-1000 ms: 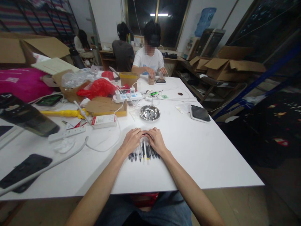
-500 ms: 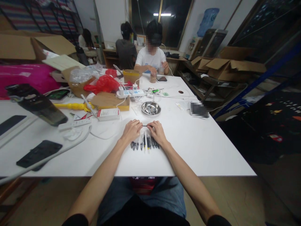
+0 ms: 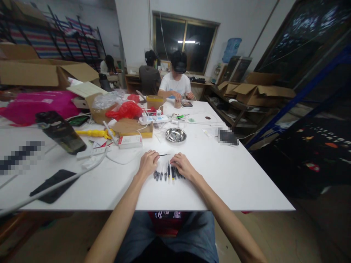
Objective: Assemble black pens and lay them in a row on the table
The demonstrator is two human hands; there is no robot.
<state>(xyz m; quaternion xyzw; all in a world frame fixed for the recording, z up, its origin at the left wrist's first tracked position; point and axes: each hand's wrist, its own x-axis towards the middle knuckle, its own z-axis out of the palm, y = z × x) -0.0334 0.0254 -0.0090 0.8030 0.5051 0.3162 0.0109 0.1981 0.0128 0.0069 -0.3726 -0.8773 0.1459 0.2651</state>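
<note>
My left hand [image 3: 148,163] is closed around one end of a thin dark pen refill [image 3: 163,155], whose light tip points right. Just to its right, my right hand [image 3: 182,165] hovers over the upper ends of a row of pen parts, its fingers bent together. Whether something small sits in those fingertips is too small to tell. In the row lie clear pen barrels with dark grips [image 3: 158,175] and black sticks with yellow ends [image 3: 172,173]. Part of the row is hidden under my right hand. Beyond both hands stands a round metal bowl [image 3: 176,135] with small dark pieces in it.
On the left are a dark bottle [image 3: 61,132], a black phone-like slab [image 3: 53,185], a grey cable [image 3: 93,166] and a white box [image 3: 130,141]. A power strip [image 3: 154,119] lies behind. Across the white table [image 3: 233,182] a person [image 3: 175,86] handles a jar.
My right hand has let go of the refill and come down toward the row of pen parts. The left hand keeps the refill, slightly farther left. The view has tipped upward.
</note>
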